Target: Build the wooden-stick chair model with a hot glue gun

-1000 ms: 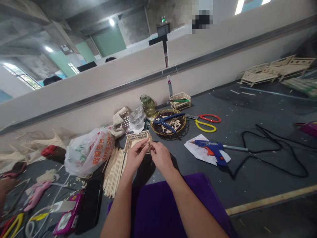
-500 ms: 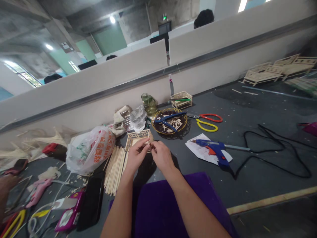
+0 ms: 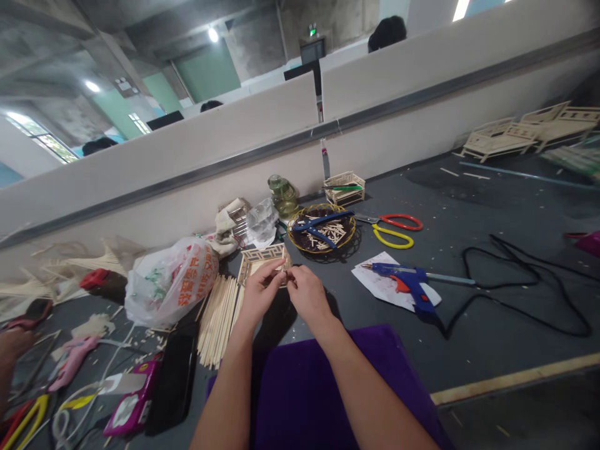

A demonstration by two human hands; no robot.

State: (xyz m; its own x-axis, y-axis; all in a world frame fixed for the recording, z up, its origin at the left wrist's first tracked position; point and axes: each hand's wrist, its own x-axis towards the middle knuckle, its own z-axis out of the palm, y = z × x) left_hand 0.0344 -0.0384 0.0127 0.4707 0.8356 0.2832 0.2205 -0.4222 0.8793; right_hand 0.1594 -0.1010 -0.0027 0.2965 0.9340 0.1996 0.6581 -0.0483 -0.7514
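A small model bed frame made of thin wooden sticks (image 3: 262,255) stands at the centre, its near side hidden behind my fingers. My left hand (image 3: 262,289) is closed in a pinch at the model's front right corner. Right beside it, my right hand (image 3: 305,290) also pinches, its fingertips almost touching the left ones. What lies between the fingertips is too small and covered to make out. Just left of my hands lies a bundle of loose wooden sticks (image 3: 218,322).
A blue glue gun (image 3: 405,284) rests on white paper to the right. Scissors (image 3: 396,230) and a wire basket of stick pieces (image 3: 294,240) with blue pliers (image 3: 323,222) lie behind. At left are a plastic bag (image 3: 171,284), a black phone (image 3: 172,384) and another person's hand (image 3: 16,344).
My hands stay at the same corner of the stick model, with only slight finger movement. The other person's hand at the far left has shifted slightly.
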